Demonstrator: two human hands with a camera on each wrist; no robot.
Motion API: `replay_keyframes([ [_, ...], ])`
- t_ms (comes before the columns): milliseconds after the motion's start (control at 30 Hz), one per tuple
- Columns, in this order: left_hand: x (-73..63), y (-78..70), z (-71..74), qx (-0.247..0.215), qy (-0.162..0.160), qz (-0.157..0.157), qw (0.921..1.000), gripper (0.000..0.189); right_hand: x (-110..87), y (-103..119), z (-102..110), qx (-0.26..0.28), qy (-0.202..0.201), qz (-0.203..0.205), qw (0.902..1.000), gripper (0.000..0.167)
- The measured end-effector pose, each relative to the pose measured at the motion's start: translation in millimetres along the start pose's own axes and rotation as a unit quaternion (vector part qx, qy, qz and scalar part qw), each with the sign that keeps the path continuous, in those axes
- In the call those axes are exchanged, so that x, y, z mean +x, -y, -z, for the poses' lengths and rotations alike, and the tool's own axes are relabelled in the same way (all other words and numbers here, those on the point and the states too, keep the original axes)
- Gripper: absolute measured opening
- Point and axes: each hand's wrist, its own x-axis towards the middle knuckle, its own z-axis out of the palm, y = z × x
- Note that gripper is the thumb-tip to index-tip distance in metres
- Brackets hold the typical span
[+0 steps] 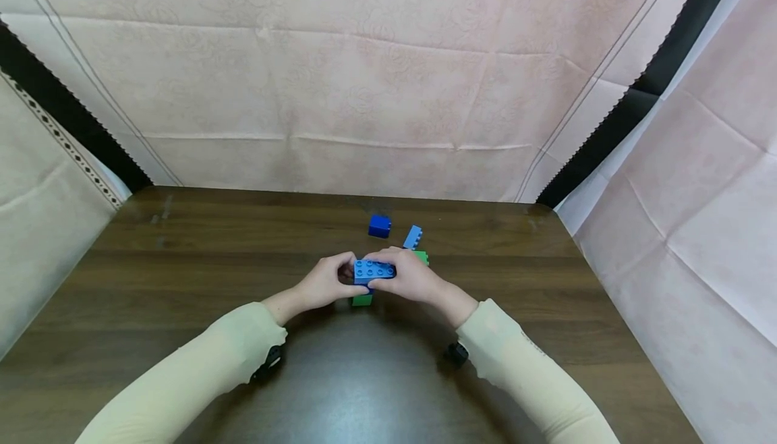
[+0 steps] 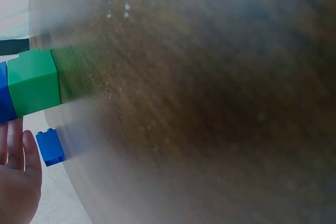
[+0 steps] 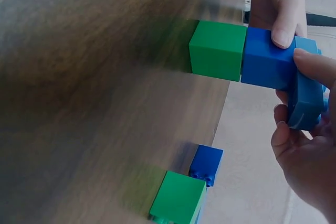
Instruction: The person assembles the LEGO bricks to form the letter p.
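Note:
A small stack stands on the table, with a green block (image 3: 218, 51) at the bottom, a dark blue block (image 3: 262, 59) over it and a longer light blue brick (image 1: 371, 269) on top. The light blue brick juts out past the stack on the right side. My right hand (image 1: 413, 276) pinches this top brick between thumb and fingers. From the other side my left hand (image 1: 322, 283) holds the dark blue block, its thumb (image 3: 283, 27) pressed on the near face just under the top brick. The left fingers (image 2: 18, 148) are behind the stack.
Beyond the hands lie a loose dark blue block (image 1: 379, 227), a light blue brick (image 1: 413, 237) and a green block (image 1: 421, 256), the last partly covered by the right hand. The brown wooden table (image 1: 243, 255) ends at a pale cloth wall (image 1: 364, 93).

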Motion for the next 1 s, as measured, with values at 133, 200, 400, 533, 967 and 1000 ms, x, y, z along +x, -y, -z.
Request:
replay_keyframes([
  [133,-0.5,0.3,-0.3,0.0,-0.002,0.002,1.0,0.03,-0.3,-1.1,-1.3,0.006,-0.003,0.008,0.9999,0.043],
  [200,-1.1,0.7,-0.6,0.001,-0.004,-0.001,1.0,0.029,0.0,-0.8,-2.7,0.021,-0.007,0.001,0.9998,0.043],
  [400,-1.7,0.9,-1.1,-0.007,-0.006,-0.017,0.9998,0.027,2.8,4.1,-6.9,0.07,-0.039,0.004,0.9968,0.039],
  [533,-1.4,2.0,-1.4,-0.01,-0.009,-0.03,0.9995,0.028,5.8,6.0,-7.1,0.07,-0.045,0.023,0.9962,0.034],
  [967,-1.6,1.6,0.4,0.001,-0.006,-0.024,0.9997,0.027,6.6,0.9,-8.5,0.077,-0.025,-0.005,0.9967,0.038],
  [1000,-1.6,1.4,0.5,0.002,-0.006,-0.021,0.9998,0.027,5.8,-0.1,-8.4,0.079,-0.025,-0.005,0.9965,0.039],
])
